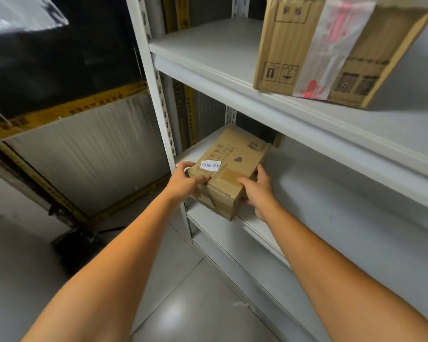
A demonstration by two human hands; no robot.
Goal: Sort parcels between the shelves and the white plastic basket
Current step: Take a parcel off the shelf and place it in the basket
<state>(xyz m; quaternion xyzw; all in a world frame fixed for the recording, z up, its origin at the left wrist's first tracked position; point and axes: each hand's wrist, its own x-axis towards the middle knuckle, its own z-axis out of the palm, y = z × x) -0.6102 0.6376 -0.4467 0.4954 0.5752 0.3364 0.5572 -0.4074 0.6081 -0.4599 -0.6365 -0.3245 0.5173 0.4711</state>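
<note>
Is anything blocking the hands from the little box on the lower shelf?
No. Both hands hold the small box: the left hand at its near left corner, the right hand on its right side. Nothing visible sits between. The front of the lower shelf looks open too.

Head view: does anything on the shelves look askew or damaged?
The large taped box on the upper shelf sits skewed, a corner at the front edge. The small box, gripped by the left hand and right hand, looks scuffed along its front.

A small parcel [229,169] lies on the lower shelf [307,193], below a larger box [331,50].
</note>
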